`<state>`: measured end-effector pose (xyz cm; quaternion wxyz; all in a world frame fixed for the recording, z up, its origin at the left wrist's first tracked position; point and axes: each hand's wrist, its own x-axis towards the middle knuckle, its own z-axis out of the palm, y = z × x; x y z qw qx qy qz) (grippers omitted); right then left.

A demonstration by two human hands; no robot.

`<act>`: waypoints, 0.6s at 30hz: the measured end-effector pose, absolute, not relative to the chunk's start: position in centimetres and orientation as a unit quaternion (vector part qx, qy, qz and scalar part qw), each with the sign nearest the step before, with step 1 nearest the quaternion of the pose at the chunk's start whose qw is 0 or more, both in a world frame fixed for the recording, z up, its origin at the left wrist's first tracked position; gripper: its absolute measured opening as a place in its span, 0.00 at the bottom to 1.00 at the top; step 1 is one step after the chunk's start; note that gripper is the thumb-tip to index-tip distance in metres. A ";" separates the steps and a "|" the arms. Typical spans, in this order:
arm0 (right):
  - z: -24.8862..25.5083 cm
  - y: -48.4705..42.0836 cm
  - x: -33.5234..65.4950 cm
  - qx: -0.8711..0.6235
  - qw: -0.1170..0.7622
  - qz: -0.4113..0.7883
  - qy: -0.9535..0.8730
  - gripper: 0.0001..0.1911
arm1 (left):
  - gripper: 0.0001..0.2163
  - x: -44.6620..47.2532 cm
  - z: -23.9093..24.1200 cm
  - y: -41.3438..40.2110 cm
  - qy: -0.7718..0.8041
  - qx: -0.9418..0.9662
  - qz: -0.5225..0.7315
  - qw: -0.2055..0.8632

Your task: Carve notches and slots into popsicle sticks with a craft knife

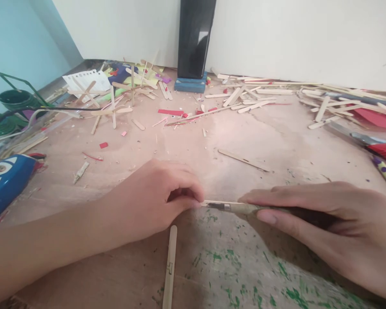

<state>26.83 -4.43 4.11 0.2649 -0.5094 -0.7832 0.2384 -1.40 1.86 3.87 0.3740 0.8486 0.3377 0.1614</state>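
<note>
**Thin stick pinched at left, slim tool laid along it at right, centre of frame**

Bottom centre: flat pale wooden craft stick with a dark pen mark (169,268), lying loose on the brown wooden worktop with green flecks (231,266), apart from both hands; likely parked within easy reach.

Centre: left hand (162,195) has thumb and fingers pinched on the end of a thin pale wooden stick seen edge-on (223,201), probably to stop it sliding. Right hand (334,223), right of centre, grasps a slim tan-handled tool with a dark tip (244,209), thumb on the near side and fingers along the far side, presumably for fine control. Tip is right alongside the stick; contact can't be told. Low hold probably lets the worktop take the load.

Just beyond: narrow brown wooden strip (243,160), loose. Left edge: blue plastic device with an eye-like design (9,184), off to the side, seemingly to leave working room.

Top centre: glossy black upright panel (194,38) standing on a blue slatted base (189,85), which seems to prop it.
</note>
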 end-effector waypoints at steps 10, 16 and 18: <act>4.0 -3.9 26.4 -0.432 0.260 0.173 -0.846 0.13 | 0.07 -1.6 3.9 1.8 0.338 0.842 0.168 0.385; 3.9 -4.1 26.5 -0.435 0.249 0.193 -0.844 0.12 | 0.07 -1.5 3.9 1.9 0.339 0.845 0.163 0.381; 4.0 -4.1 26.5 -0.452 0.262 0.201 -0.829 0.10 | 0.08 -1.4 4.0 2.0 0.342 0.841 0.162 0.386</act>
